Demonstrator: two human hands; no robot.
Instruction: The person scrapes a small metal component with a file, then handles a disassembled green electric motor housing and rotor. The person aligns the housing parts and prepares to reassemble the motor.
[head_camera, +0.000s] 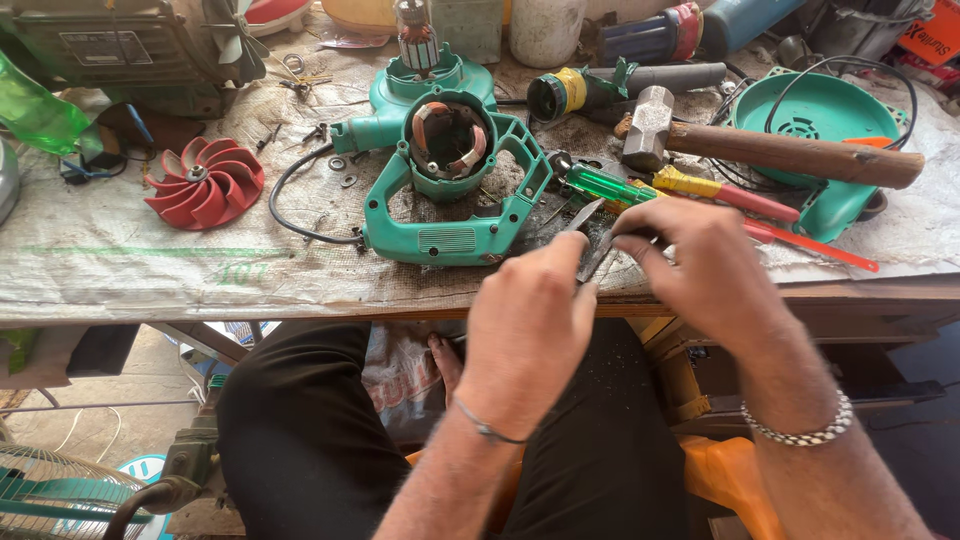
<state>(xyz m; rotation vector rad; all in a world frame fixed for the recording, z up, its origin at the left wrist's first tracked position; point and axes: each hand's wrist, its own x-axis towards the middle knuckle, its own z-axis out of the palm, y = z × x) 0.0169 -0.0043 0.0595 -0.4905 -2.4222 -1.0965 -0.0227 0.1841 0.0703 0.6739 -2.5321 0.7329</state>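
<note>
Gripping grey pliers (592, 240), both hands (527, 325) (690, 265) work below the orange sign (930, 38).

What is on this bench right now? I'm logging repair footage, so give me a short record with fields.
setting: cluttered workbench covered with woven sacking
left hand: grips a small metal tool, likely pliers
right hand: pinches the same tool from the other side
main item: green blower housing, opened, motor windings showing
left of it: red fan impeller
behind hands: hammer, green-handled screwdriver
right rear: green cover
</note>
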